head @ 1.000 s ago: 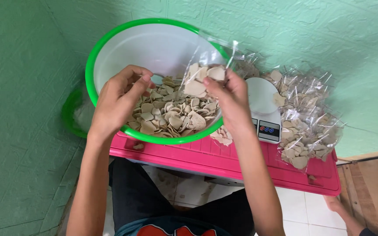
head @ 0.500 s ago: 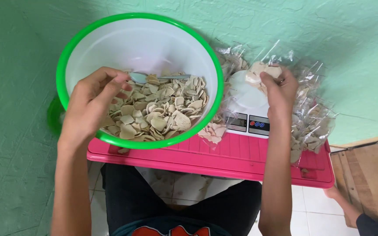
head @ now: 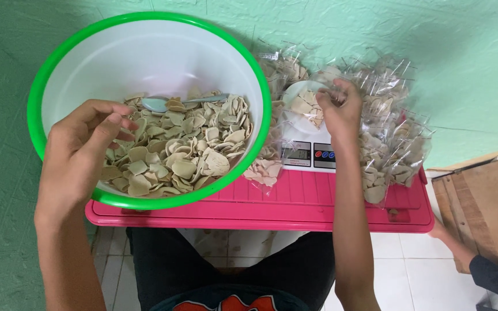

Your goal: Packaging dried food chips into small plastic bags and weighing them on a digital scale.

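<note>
The right hand [head: 340, 109] pinches the top of a small clear bag of pale crackers [head: 308, 106], thumb and fingertips closed on the plastic, and the bag now rests on the round white plate of the kitchen scale [head: 306, 135]. A second ago that same bag was held up over the green-rimmed white basin [head: 151, 109] with both hands at its mouth; half a second ago it was on its way across. So the filling looks finished and the weighing begun (the small display is too blurred to make out).

The left hand [head: 85, 155] has let go of the bag and hovers over the near-left part of the basin, fingers loosely curled over the loose crackers [head: 185, 150] and holding nothing that I can see. A spoon [head: 171, 103] lies on the heap, bowl to the left and handle running right, toward the scale.

The bag lies slumped, its long axis running roughly left to right across the plate, with its gathered mouth on the right, in the fingers.

Basin and scale share a pink tray [head: 295, 210]: the basin overhangs its left edge, the scale stands right of the middle. Filled bags [head: 390, 144] are heaped at the tray's right end and behind the scale, and one more [head: 263, 168] lies between basin and scale.
</note>
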